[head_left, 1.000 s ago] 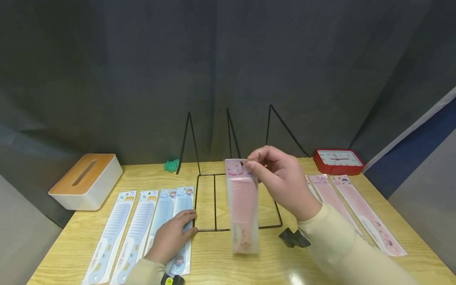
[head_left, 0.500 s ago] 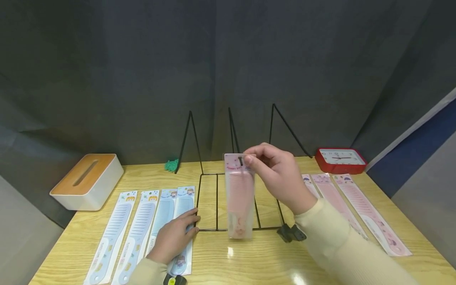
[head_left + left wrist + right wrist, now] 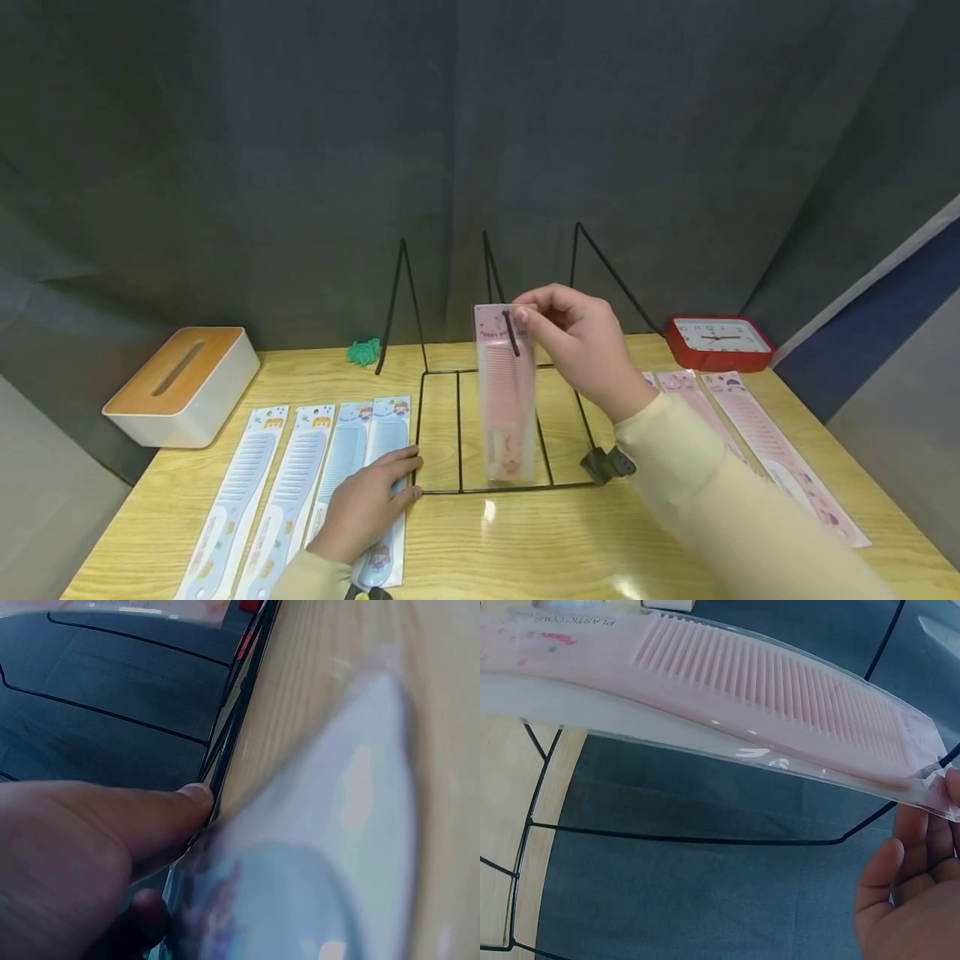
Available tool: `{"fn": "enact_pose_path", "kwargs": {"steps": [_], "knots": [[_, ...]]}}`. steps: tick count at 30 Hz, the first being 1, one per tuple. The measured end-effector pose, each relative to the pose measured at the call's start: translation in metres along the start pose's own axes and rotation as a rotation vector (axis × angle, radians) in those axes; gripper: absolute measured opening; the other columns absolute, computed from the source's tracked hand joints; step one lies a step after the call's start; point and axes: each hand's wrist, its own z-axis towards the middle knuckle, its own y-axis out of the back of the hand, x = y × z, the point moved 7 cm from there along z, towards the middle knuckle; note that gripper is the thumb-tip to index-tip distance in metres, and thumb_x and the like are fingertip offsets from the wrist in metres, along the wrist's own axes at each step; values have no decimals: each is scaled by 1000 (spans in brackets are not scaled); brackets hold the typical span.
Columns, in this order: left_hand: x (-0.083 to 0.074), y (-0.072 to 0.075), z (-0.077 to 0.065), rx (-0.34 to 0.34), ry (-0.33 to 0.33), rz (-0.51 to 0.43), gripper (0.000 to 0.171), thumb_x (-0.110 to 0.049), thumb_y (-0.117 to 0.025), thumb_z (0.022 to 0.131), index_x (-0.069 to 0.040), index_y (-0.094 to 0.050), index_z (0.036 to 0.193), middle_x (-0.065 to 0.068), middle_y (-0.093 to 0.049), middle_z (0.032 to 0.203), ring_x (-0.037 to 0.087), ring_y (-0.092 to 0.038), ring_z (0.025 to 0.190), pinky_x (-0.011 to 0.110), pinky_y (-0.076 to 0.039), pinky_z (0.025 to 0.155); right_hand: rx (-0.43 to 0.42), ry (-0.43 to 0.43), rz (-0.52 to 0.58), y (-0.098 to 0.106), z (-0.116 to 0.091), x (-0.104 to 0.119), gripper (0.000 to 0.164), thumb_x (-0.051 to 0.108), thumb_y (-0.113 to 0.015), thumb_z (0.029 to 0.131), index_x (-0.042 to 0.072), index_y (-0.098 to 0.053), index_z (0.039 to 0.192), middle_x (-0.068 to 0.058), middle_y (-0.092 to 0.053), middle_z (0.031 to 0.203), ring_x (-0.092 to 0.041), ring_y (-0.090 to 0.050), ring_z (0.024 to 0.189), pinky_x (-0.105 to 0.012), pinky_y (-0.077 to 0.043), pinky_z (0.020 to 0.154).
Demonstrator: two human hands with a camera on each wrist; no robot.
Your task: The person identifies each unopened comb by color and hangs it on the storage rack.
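Observation:
My right hand (image 3: 577, 342) pinches the top right corner of a packaged pink comb (image 3: 508, 400), which hangs upright over the middle of a black wire rack (image 3: 461, 442). The rack's middle prong (image 3: 512, 335) pokes through the top of the package, and its tip shows in front. In the right wrist view the pink comb (image 3: 772, 682) stretches across under clear plastic. My left hand (image 3: 369, 504) lies over a packaged blue comb (image 3: 384, 433), fingertips at the rack's left edge. The left wrist view has its thumb (image 3: 180, 806) touching the black wire (image 3: 232, 720).
More packaged blue combs (image 3: 292, 475) lie at left, and packaged pink combs (image 3: 780, 450) at right. A tissue box (image 3: 183, 383) stands back left, a red clock (image 3: 718, 342) back right. Green strands (image 3: 363, 352) lie behind the rack. Two other prongs rise from the rack.
My right hand has moved up and away from me with the pink comb. More of the prong now sticks out through the package. The left hand has stayed nearly still.

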Motion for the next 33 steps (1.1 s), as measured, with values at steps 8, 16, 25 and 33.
{"fn": "enact_pose_path", "kwargs": {"steps": [8,16,25,33], "knots": [[0,-1,2,16,10,10,43,-30,-73,92,-13,-67,131,-3,-55,146,29,-59,127,52,-54,93,14,-49,-30,-3,20,-9,22,31,-65,99,12,-71,108,-1,-68,93,-19,-57,76,-27,-51,62],[3,-3,1,29,19,14,42,-29,-72,92,-13,-67,131,-3,-54,148,31,-59,126,51,-56,88,20,-94,-49,-8,45,-19,24,31,-64,100,11,-71,111,-2,-69,97,-18,-58,82,-32,-51,71],[2,-6,-1,35,17,10,42,-29,-72,92,-14,-67,131,-3,-54,147,31,-60,124,51,-57,89,13,-173,-61,-8,68,-37,24,31,-63,101,11,-70,111,-4,-68,99,-20,-57,87,-34,-50,75],[2,-6,-4,18,17,9,42,-28,-73,91,-13,-68,130,-3,-55,147,32,-61,123,51,-57,87,-4,-201,-37,-11,85,-46,20,29,-64,100,12,-70,110,-4,-68,98,-19,-59,88,-34,-51,75]]}}
